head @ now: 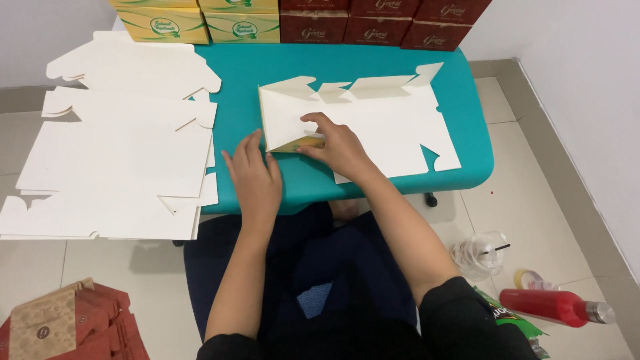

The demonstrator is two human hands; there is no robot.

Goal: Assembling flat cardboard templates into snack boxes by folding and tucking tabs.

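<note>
A flat, die-cut cream cardboard blank (373,127) lies on the teal bench (240,87), spread from the middle toward the right edge, its notched tabs pointing to the far side and the near right corner. Its left panel is folded up, showing a yellow printed underside at the crease. The right hand (337,147) presses down on that fold, fingers spread flat on the blank with the fingertips at the crease, clamped on nothing. The left hand (257,180) lies palm-down just beside it on the bench near the front edge, fingers together, their tips touching the lower left corner of the folded panel.

To the left, a stack of more cream blanks (120,153) overhangs the left edge of the bench. Along the far edge stand 2 yellow-green boxes (200,25) and 3 dark red boxes (373,27) in a row. On the floor to the right lie a clear plastic cup with a straw (479,255), a roll of tape (527,279) and a red bottle (557,307); at the lower left lies a pile of red and brown flattened cartons (67,323). Nothing stands between the hands and the blank.
</note>
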